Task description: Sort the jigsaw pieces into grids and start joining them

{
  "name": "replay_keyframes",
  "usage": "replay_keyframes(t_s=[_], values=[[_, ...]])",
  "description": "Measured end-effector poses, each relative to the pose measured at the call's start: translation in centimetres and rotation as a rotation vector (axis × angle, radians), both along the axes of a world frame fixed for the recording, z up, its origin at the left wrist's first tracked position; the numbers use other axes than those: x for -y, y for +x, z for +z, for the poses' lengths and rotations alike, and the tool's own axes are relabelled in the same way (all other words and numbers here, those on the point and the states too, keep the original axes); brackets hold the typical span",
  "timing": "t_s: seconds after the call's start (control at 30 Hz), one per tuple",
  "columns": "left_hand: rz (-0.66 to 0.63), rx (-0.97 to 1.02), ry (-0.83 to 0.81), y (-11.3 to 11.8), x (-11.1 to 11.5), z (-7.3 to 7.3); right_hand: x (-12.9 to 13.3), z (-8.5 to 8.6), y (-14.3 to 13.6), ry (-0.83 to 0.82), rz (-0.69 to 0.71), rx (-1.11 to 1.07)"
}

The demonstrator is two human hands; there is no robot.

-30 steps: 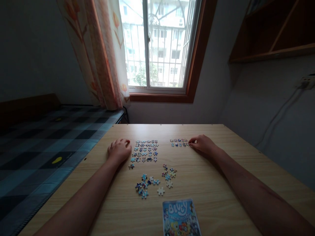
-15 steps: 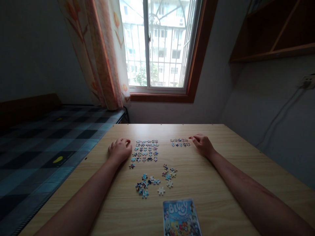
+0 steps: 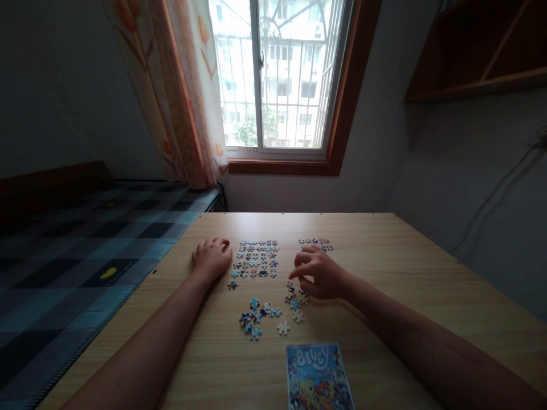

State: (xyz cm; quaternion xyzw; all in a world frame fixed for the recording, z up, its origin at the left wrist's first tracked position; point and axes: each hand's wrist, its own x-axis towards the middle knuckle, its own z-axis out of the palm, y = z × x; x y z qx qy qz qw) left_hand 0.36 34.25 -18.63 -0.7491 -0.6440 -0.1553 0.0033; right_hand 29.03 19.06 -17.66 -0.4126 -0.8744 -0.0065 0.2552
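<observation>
My left hand (image 3: pixel 211 259) rests on the table, its fingers loosely bent and holding nothing. Just to its right lie several rows of small puzzle pieces (image 3: pixel 255 257). My right hand (image 3: pixel 319 274) hovers over the near side of a second, shorter set of pieces (image 3: pixel 314 241), partly hiding it. Its thumb and index finger are apart, with nothing visible between them. Below those fingertips is a loose cluster of puzzle pieces (image 3: pixel 294 303). Another loose heap (image 3: pixel 252 324) lies nearer to me, beside a pale piece (image 3: pixel 282 328) lying alone.
A blue "Bluey" puzzle box (image 3: pixel 319 376) lies at the near side of the wooden table (image 3: pixel 205 370). A bed with a checked cover (image 3: pixel 128 228) stands on the left. Beyond the table are a curtain (image 3: pixel 183 114) and a barred window (image 3: pixel 282 85).
My right hand has moved left and toward me, from beside the short rows to above the loose cluster. The left hand has stayed in place; the view has shifted slightly.
</observation>
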Motion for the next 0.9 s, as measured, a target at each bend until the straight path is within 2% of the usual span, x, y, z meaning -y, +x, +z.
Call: replay_keyframes(t_s=[0.1,0.23,0.57,0.9], values=[[0.004,0.005,0.001,0.0,0.0,0.0,0.3,-0.5,-0.6,-0.02,0.02,0.017],[0.017,-0.001,0.004,0.1,0.1,0.0,0.2,-0.9,0.3,0.013,-0.04,0.027],[0.014,0.01,-0.005,0.1,0.1,0.1,-2.0,-2.7,5.6,0.073,-0.36,-0.019],[0.013,0.004,-0.004,0.1,0.1,0.1,-2.5,-3.5,5.6,0.063,-0.38,-0.063]])
